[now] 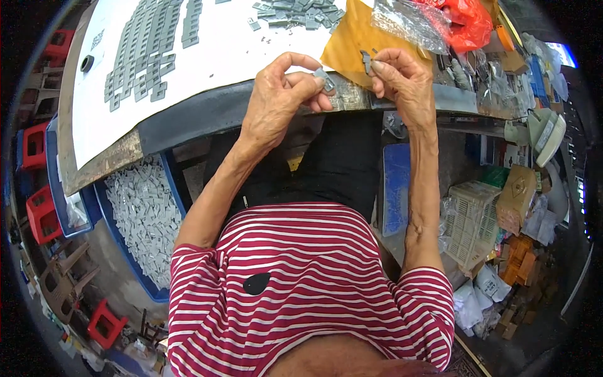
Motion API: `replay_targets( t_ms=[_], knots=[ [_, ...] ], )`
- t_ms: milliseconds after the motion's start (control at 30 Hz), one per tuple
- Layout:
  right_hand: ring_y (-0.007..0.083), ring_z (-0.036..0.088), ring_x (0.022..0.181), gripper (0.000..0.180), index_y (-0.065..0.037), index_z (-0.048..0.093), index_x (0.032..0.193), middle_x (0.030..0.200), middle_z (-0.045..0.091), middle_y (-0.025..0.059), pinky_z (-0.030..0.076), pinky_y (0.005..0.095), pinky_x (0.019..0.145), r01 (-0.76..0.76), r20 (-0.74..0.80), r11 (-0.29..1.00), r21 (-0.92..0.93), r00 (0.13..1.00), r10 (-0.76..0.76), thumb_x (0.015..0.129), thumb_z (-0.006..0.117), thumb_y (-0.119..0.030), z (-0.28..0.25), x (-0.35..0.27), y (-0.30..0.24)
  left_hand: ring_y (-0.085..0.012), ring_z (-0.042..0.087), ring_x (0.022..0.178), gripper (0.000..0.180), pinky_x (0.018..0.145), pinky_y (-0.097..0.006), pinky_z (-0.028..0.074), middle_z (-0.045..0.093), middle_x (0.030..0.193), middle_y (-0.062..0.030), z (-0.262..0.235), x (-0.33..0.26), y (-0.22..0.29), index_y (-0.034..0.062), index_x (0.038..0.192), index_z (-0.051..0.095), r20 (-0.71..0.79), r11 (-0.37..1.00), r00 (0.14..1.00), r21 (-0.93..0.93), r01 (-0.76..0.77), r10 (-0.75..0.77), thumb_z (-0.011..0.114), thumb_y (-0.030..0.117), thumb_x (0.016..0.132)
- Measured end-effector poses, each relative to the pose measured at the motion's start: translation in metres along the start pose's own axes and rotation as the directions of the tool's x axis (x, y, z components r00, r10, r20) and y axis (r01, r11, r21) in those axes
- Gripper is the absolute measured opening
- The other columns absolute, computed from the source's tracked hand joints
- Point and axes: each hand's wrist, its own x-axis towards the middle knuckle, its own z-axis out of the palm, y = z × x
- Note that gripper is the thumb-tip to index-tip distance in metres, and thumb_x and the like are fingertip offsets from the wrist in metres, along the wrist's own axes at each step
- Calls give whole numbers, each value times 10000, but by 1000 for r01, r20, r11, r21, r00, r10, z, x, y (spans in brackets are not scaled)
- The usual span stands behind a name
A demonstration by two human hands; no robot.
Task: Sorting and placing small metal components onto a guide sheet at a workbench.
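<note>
Above the near edge of the table, my left hand (282, 88) pinches a small grey rectangular plastic part (325, 80) between thumb and fingers. To its right, over a sheet of brown paper (345, 47), my right hand (405, 78) is closed on a small dark grey piece (366, 61), whose exact kind I cannot make out. The two pieces are apart. Beyond my hands lies a loose heap of grey plastic parts (301, 12). Farther left, many similar grey parts (141, 60) lie in close rows on the white sheet (207, 56).
A blue bin (116, 217) full of light grey parts stands on the floor at left, near red stools (107, 323). A red plastic bag (468, 25) and clear wrap (411, 25) lie at the far right. A dark ring (87, 63) sits at the table's left. A cream crate (471, 220) stands at right.
</note>
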Motion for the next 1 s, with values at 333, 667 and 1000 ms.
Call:
replay_targets(
  t_ms=[333, 667, 1000],
  knots=[
    [107, 584, 604, 102, 24, 586, 853, 698, 607, 71, 488, 207, 547, -20, 77, 968, 251, 997, 1, 767, 607, -25, 30, -9, 5, -133, 605, 582, 148, 536, -197, 476, 620, 728, -147, 0, 0, -1, -20, 948, 473, -45, 998, 998, 17, -53, 53, 514, 76, 844],
    [115, 606, 629, 134, 25, 588, 870, 743, 619, 73, 504, 208, 580, -15, 9, 971, 239, 1000, 13, 752, 629, -25, 36, -11, 10, -68, 549, 565, 87, 525, -171, 434, 581, 685, -44, 3, 0, -6, 30, 934, 489, -50, 967, 981, 180, -178, 190, 484, 85, 866],
    [74, 579, 604, 141, 7, 594, 895, 732, 614, 40, 468, 179, 561, -84, 24, 979, 184, 996, 81, 766, 616, -45, 40, -14, 13, -66, 547, 566, 87, 532, -176, 435, 587, 693, -43, 0, -4, -8, 32, 945, 502, -7, 981, 993, 158, -113, 115, 476, 56, 866]
  ],
)
